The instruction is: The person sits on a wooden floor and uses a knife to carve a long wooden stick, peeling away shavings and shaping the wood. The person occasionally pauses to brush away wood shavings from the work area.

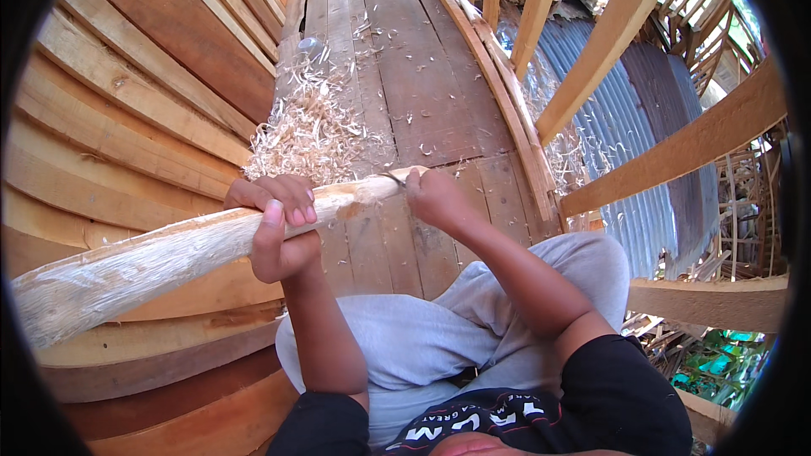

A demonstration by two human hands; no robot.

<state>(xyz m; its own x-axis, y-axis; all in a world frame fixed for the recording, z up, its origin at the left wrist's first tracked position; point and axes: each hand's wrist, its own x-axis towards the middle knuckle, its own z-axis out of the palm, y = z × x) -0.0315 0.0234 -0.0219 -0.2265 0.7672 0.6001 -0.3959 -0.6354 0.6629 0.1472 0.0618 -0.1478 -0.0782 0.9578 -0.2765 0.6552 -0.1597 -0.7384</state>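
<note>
A long pale piece of wood (152,262), broad at the left and tapering to the right, lies slanted across in front of me. My left hand (283,224) wraps around it near its middle, fingers over the top and thumb raised along the near side. At the narrow end, my right hand (435,196) is closed in a fist. A short dark knife blade (392,178) juts from that fist and touches the wood's tip; the handle is hidden in my fingers. The wood near the blade looks smoother and yellower than the rough white broad part.
Curled wood shavings (308,135) are heaped on the plank floor (431,110) beyond my left hand. A small clear container (310,46) stands behind the heap. Board walling (110,127) rises at left; wooden railing posts (608,42) and corrugated metal sheets (625,143) are at right.
</note>
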